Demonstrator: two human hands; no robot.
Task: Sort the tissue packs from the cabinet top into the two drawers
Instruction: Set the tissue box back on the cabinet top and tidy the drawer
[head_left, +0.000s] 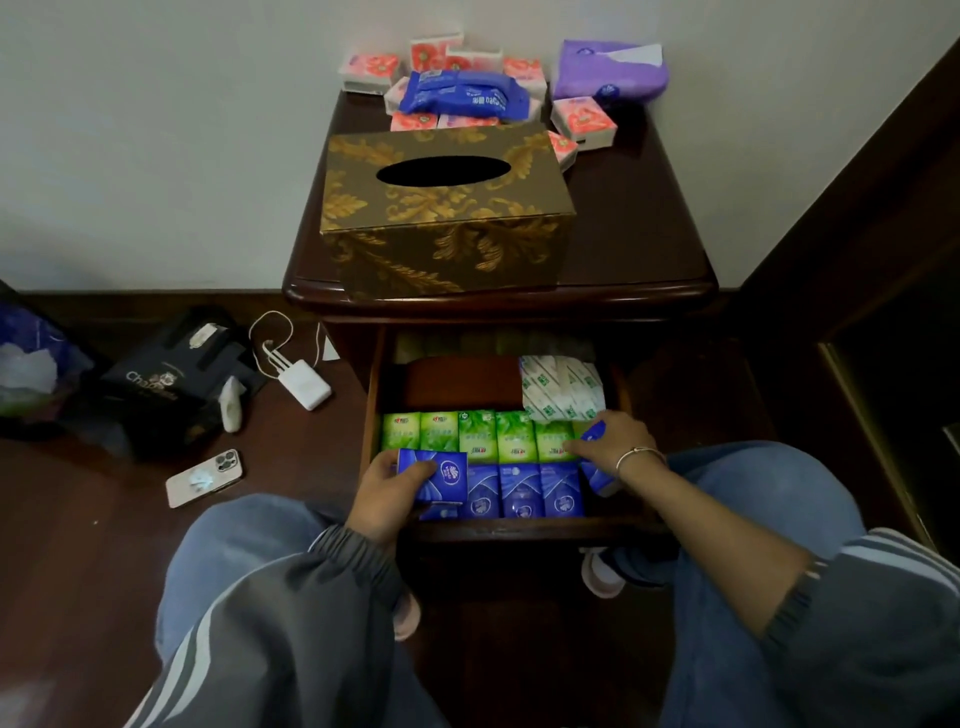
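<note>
Sorting by colour: left hand (387, 493) and right hand (610, 439) each grip a blue pack (434, 475) for the drawer's (519, 531) near row.

On the cabinet top (649, 234), the tissue box (447, 208) sits at the front edge, left of centre. Behind it, small tissue packs (371, 73) cluster along the back edge, with a wet-wipe pack (462, 93) lying on them. A large soft pack (610, 70) fills the back right corner.

Below the front edge, the open drawer (519, 531) holds two rows of pocket packs. The rear row (460, 436) stands behind the front row (522, 491), and sachets (563, 389) lie at the back right. The left hand (382, 499) holds a pocket pack (434, 475) over the drawer's front left corner. The right hand (613, 436) grips another pack (597, 480) by the right wall.

On the floor (78, 519) left of the cabinet lies a phone (203, 478), with a charger (306, 385) behind it.
</note>
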